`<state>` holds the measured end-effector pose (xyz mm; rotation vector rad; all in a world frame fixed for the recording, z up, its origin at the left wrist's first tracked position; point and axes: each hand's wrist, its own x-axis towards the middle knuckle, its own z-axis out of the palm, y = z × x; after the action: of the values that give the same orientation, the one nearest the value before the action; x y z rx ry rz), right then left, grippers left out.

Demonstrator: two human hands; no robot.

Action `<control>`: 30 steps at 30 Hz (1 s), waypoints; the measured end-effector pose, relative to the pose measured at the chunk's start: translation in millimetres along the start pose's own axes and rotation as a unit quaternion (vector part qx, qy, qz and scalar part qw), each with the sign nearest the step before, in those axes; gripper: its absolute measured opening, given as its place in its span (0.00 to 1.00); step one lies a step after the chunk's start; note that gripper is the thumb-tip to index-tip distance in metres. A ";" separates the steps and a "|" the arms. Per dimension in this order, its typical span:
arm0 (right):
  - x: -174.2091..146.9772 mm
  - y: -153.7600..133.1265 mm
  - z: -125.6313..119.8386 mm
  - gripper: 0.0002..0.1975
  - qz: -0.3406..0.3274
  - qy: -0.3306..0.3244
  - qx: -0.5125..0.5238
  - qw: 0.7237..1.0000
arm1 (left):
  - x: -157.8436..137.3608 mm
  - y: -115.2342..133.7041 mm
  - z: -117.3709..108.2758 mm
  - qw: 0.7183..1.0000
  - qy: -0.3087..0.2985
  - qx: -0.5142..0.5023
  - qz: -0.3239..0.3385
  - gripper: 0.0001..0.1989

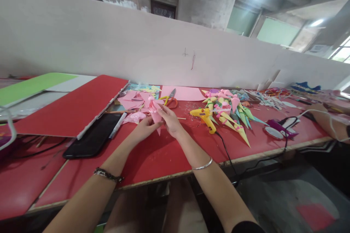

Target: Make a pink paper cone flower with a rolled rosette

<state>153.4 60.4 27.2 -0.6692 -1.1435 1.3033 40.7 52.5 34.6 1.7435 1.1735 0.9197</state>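
A pink paper cone (pixel 155 115) with a frilled, striped top is held between my two hands over the red table, its tip pointing down. My left hand (pixel 144 128) grips its lower left side. My right hand (pixel 170 120) is closed around its right side, fingers near the top. Just behind the hands lie pink paper scraps (pixel 131 100) and scissors (pixel 171 101) with yellow and red handles. To the right a yellow hot glue gun (pixel 205 117) rests on its side, beside a heap of finished-looking paper cones (pixel 229 113) in yellow, green and pink.
A black phone (pixel 93 136) and a red board (pixel 73 105) lie on the left. Pink sheets (pixel 182 93) are against the white partition (pixel 109 43). A purple device (pixel 283 129) with cords sits at right, near another person's arm (pixel 330 120). The table's front edge (pixel 164 178) is close.
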 end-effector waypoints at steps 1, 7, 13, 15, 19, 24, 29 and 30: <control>-0.1 -0.2 0.2 0.19 -0.002 -0.010 0.012 1.000 | 0.3 -0.6 0.0 1.000 -0.001 -0.004 0.001 0.17; -0.2 1.0 0.5 0.18 -0.001 -0.032 0.015 0.999 | -0.9 -0.2 0.2 1.000 0.003 -0.014 -0.004 0.17; 4.0 6.9 -2.6 0.23 -0.019 0.016 -0.020 0.999 | 1.7 -1.2 -1.1 0.999 0.030 -0.027 -0.019 0.17; 5.0 8.3 -3.0 0.24 -0.026 0.008 -0.028 0.999 | 2.2 -2.2 -1.8 0.998 0.047 -0.035 -0.025 0.17; 6.2 10.7 -3.6 0.22 -0.042 0.043 -0.090 0.994 | 1.4 -3.5 -2.4 0.996 0.061 -0.060 -0.033 0.15; 5.5 8.0 -7.0 0.08 -0.070 0.082 -0.159 0.981 | 1.4 -5.4 -0.9 0.990 0.056 -0.124 -0.039 0.17; -0.7 -2.4 -6.7 0.04 -0.127 0.095 -0.235 0.959 | 2.9 -1.2 -0.4 0.975 0.073 -0.206 -0.029 0.15; -1.7 -3.3 -6.2 0.05 -0.143 0.093 -0.266 0.949 | 3.0 0.4 -0.8 0.971 0.078 -0.223 -0.023 0.15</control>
<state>160.5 59.3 27.6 -0.9545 -1.3874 0.6653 41.0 55.4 35.6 1.2962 1.0028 1.2058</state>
